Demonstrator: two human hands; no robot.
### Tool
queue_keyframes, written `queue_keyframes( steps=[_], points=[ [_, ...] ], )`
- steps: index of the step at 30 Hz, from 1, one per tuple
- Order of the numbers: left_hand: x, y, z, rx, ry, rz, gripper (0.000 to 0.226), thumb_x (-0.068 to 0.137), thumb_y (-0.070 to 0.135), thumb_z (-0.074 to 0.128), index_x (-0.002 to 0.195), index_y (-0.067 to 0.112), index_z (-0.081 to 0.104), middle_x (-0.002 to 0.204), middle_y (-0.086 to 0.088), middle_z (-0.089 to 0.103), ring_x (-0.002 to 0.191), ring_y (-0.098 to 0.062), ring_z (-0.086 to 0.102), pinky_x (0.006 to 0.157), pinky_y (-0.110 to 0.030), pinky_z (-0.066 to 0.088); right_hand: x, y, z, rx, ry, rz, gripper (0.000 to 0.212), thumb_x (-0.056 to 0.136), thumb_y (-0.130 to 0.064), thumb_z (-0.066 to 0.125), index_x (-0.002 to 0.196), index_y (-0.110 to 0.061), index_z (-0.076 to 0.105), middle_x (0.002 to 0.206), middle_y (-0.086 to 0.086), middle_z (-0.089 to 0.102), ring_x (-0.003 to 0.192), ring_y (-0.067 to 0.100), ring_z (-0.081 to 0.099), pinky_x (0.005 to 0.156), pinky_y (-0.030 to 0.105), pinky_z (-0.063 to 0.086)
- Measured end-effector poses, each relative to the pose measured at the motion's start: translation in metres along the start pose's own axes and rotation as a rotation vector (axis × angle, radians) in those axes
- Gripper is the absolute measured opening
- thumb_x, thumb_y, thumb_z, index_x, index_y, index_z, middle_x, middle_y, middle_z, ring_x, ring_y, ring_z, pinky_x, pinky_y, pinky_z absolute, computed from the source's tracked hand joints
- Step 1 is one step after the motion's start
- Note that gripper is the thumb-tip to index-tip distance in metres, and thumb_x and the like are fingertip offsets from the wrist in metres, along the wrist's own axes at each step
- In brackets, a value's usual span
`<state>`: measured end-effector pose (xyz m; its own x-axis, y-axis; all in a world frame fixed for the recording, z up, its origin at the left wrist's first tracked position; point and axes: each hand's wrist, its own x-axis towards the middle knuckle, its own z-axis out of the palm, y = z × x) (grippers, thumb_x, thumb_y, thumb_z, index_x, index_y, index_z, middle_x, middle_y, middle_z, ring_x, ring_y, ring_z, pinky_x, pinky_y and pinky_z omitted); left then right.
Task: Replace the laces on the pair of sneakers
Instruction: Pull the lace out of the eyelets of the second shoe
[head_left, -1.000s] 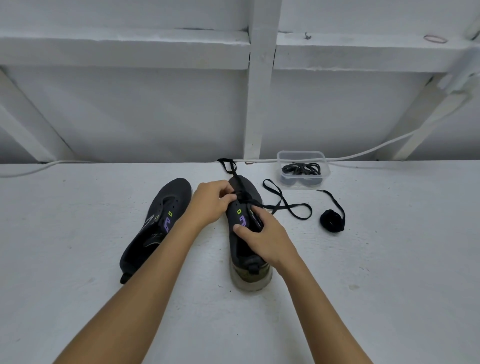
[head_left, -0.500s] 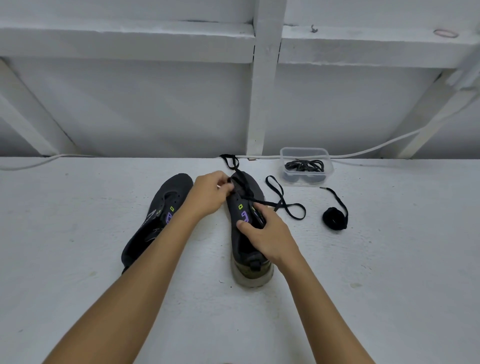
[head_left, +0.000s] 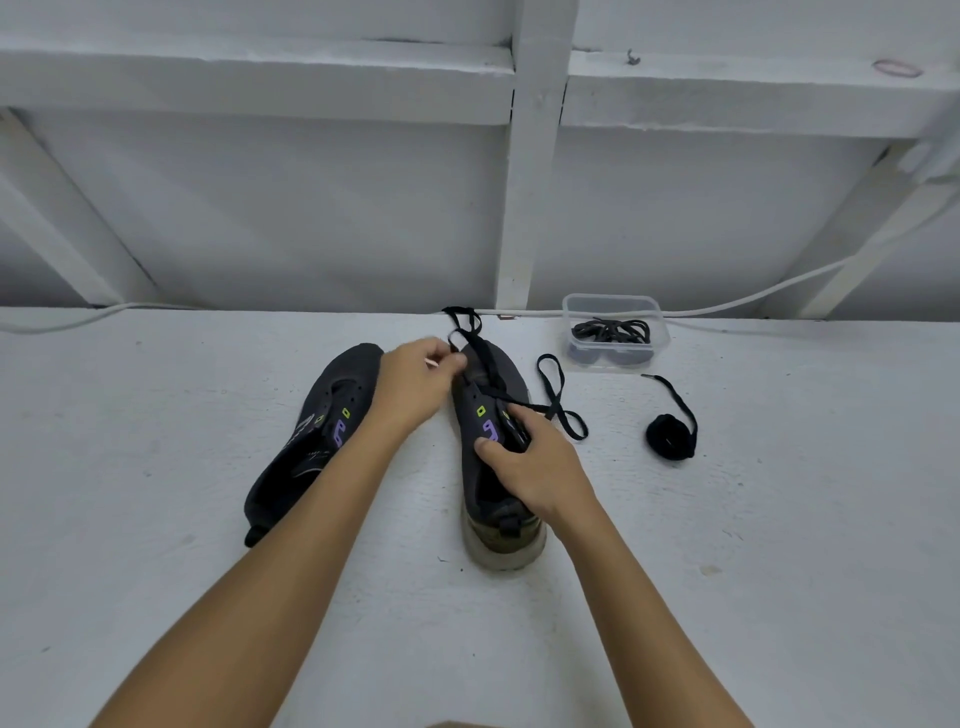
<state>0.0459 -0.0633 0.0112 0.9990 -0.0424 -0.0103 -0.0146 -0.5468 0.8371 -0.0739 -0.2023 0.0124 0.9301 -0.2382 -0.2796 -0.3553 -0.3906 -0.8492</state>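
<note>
Right hand (head_left: 537, 470) clamped round right sneaker (head_left: 493, 447) to steady it — left hand (head_left: 415, 387) pinching lace (head_left: 480, 358) near the toe eyelets, probably for threading.

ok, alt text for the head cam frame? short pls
A person's left hand pinches a black lace at the toe of the right-side sneaker while the right hand grips its eyelet area. A second, unlaced sneaker lies to its left; a coiled lace and a clear tub of laces sit right.
</note>
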Motion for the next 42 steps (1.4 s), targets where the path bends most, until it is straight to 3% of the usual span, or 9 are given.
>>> queue_keyframes(
  steps=[4,11,16,21,24,28,34,37,42],
  points=[
    [0.008,0.008,-0.008,-0.415,0.350,-0.194,0.009,0.099,0.018,0.054,0.094,0.020,0.061,0.084,0.008,0.063,0.074,-0.012,0.068,0.079,-0.042,0.061,-0.001,0.001,-0.002,-0.006,-0.012,-0.003,0.051,0.092,-0.031,0.070,0.140,-0.027,0.054,0.097,-0.032,0.048,0.099,0.003,0.051,0.089,0.018,0.038],
    [-0.012,-0.004,0.005,-0.223,-0.194,-0.245,0.026,0.086,0.043,0.075,0.099,0.021,0.073,0.098,0.006,0.073,0.091,-0.009,0.069,0.082,-0.030,0.057,0.000,-0.001,0.000,-0.008,0.017,-0.017,0.045,0.089,-0.032,0.070,0.133,-0.031,0.059,0.098,-0.026,0.055,0.103,0.006,0.058,0.083,0.018,0.040],
    [-0.006,-0.002,0.006,-0.014,0.003,-0.063,0.015,0.090,0.031,0.073,0.085,0.016,0.074,0.078,0.009,0.069,0.074,-0.008,0.061,0.074,-0.026,0.047,-0.001,-0.002,0.000,0.006,0.017,-0.014,0.046,0.091,-0.030,0.069,0.136,-0.026,0.057,0.100,-0.027,0.052,0.099,0.005,0.053,0.087,0.019,0.039],
    [0.013,0.005,-0.014,-0.516,0.462,-0.309,0.017,0.100,0.031,0.058,0.093,0.016,0.064,0.087,-0.002,0.070,0.069,-0.008,0.065,0.066,-0.031,0.056,-0.001,-0.001,0.001,0.016,0.001,0.007,0.051,0.091,-0.032,0.068,0.140,-0.025,0.054,0.112,-0.018,0.054,0.107,0.007,0.053,0.092,0.019,0.038],
    [0.008,0.002,-0.013,-0.496,0.230,-0.389,0.027,0.099,0.038,0.057,0.096,0.012,0.066,0.095,-0.003,0.069,0.079,-0.010,0.069,0.058,-0.024,0.054,-0.002,-0.003,0.000,0.013,0.003,0.007,0.051,0.092,-0.032,0.068,0.140,-0.024,0.054,0.114,-0.016,0.051,0.104,0.005,0.050,0.091,0.019,0.037],
    [-0.015,-0.003,-0.001,-0.285,-0.225,-0.357,0.040,0.086,0.047,0.074,0.104,0.011,0.073,0.102,-0.002,0.075,0.098,-0.016,0.071,0.079,-0.031,0.060,-0.001,-0.002,0.001,0.009,0.019,-0.004,0.040,0.091,-0.030,0.068,0.129,-0.026,0.060,0.104,-0.017,0.057,0.097,0.007,0.053,0.086,0.020,0.039],
    [-0.024,-0.006,0.011,-0.006,-0.017,-0.047,0.015,0.089,0.030,0.074,0.091,0.016,0.078,0.073,0.011,0.067,0.069,-0.009,0.058,0.071,-0.027,0.045,-0.002,-0.004,0.001,0.005,0.020,-0.010,0.042,0.091,-0.030,0.068,0.131,-0.026,0.059,0.094,-0.026,0.050,0.099,0.008,0.055,0.086,0.021,0.039],
    [-0.014,-0.006,0.006,0.110,0.012,0.035,0.020,0.094,0.029,0.067,0.088,0.011,0.072,0.078,0.001,0.067,0.076,-0.022,0.061,0.075,-0.036,0.050,-0.002,-0.004,0.001,0.001,0.019,-0.005,0.048,0.091,-0.032,0.068,0.137,-0.026,0.056,0.105,-0.021,0.053,0.106,0.007,0.055,0.090,0.021,0.040],
    [0.004,0.005,-0.018,-0.005,0.333,-0.009,0.024,0.099,0.028,0.058,0.085,0.008,0.061,0.086,-0.004,0.060,0.085,-0.028,0.057,0.071,-0.033,0.038,-0.004,-0.005,0.000,0.001,0.010,0.004,0.054,0.093,-0.033,0.067,0.143,-0.023,0.052,0.116,-0.015,0.052,0.105,0.005,0.048,0.092,0.020,0.036]
  ],
)
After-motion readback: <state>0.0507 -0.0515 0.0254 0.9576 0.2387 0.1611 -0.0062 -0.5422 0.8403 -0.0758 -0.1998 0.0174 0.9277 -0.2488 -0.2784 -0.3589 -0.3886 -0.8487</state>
